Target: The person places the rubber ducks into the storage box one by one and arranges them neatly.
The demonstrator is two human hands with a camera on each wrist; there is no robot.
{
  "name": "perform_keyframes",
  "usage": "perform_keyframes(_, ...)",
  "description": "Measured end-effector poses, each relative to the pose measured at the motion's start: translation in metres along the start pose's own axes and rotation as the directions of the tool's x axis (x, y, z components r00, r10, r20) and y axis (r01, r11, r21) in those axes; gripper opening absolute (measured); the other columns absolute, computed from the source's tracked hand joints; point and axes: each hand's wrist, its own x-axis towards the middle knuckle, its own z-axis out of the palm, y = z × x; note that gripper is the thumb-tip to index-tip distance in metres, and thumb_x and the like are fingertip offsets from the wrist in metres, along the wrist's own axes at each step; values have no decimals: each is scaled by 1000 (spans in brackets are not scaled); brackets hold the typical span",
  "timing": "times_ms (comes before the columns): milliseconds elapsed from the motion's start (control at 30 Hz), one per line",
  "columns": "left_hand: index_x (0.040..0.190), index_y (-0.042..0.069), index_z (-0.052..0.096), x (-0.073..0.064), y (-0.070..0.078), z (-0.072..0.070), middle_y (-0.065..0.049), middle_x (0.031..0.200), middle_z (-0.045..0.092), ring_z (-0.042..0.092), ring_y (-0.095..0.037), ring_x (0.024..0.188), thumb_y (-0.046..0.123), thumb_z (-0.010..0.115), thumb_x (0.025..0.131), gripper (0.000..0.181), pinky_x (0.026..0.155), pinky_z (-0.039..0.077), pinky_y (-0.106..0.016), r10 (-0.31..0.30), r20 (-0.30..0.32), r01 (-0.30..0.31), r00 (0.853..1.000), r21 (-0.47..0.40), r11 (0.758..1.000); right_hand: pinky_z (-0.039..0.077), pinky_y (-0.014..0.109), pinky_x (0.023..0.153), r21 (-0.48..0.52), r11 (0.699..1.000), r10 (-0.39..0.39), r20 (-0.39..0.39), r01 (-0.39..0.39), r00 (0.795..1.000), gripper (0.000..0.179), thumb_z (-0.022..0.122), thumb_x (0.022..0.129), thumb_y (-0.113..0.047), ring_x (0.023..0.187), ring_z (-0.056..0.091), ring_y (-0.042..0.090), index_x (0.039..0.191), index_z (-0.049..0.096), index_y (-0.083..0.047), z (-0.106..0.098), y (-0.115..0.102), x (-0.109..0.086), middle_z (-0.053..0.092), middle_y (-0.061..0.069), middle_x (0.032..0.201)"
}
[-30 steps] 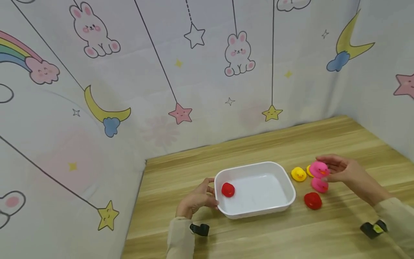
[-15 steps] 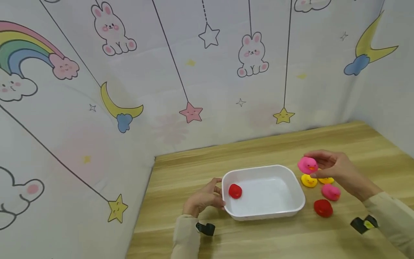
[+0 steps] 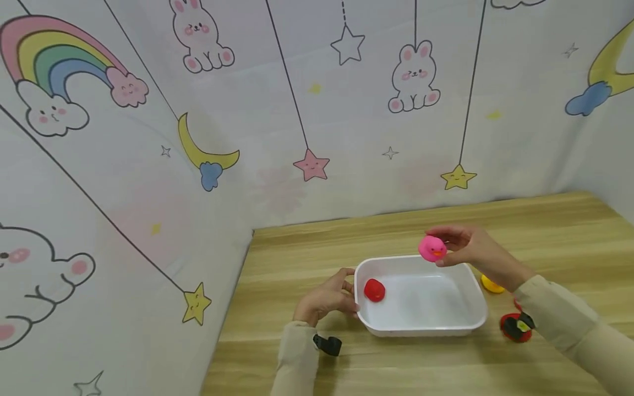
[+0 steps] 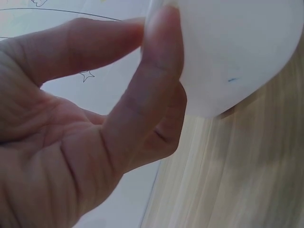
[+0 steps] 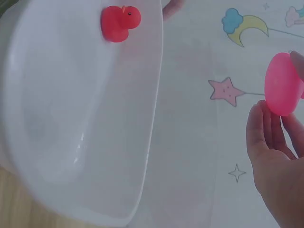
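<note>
A white plastic basin (image 3: 421, 332) stands on the table with a red rubber duck (image 3: 374, 290) in its left end; the right wrist view shows that red duck (image 5: 118, 23) from above. My left hand (image 3: 328, 298) pinches the basin's left rim between thumb and finger, plain in the left wrist view, where the hand (image 4: 95, 104) fills the left side. Over the basin's far right rim, my right hand (image 3: 468, 247) holds a pink rubber duck (image 3: 432, 248) in its fingers, raised above the table. The pink duck's underside (image 5: 281, 85) faces the right wrist camera.
Right of the basin lie a yellow duck (image 3: 492, 284) and a red duck (image 3: 515, 329), the latter partly behind the right wrist camera (image 3: 526, 322). The right forearm hides most of another duck. A patterned cloth wall (image 3: 277, 198) borders the wooden table (image 3: 307, 242) behind and left.
My right hand has carried the pink duck left, from the ducks on the right to above the basin's far right rim. My left hand keeps its hold on the basin. The head view has shifted.
</note>
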Motion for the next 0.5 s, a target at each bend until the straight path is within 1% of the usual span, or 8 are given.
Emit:
perform_keyframes(100,149,2,34,1,2,2,-24,110,52,63,-25,75,-19,66,75,83,76,63,-46,-5,-3,5,1000,0,1000,60,37,85,-17,1000,3,14,-2,1000,61,83,78,-6,110,63,25,134,59,2,9,-1,14,64,12,125)
perform_keyframes(233,149,2,35,2,3,4,-25,111,52,64,-26,76,-20,67,75,83,76,63,-47,-13,-3,13,1000,-4,1000,60,34,84,-98,995,2,51,3,999,61,86,75,-6,111,62,31,131,62,3,17,0,32,64,17,122)
perform_keyframes(367,148,3,36,1,2,4,-25,112,53,64,-27,75,-20,67,75,83,74,63,-45,-25,-22,25,999,-6,1000,61,34,79,-216,976,2,113,22,994,55,88,73,-11,103,65,31,122,67,-1,28,2,49,68,12,113)
perform_keyframes(500,148,4,37,0,2,2,-24,111,54,65,-27,75,-20,68,75,82,72,64,-42,-30,-39,29,999,-8,1000,61,35,78,-270,960,-18,189,70,982,52,89,72,-13,99,66,28,118,67,-3,40,4,64,69,8,107)
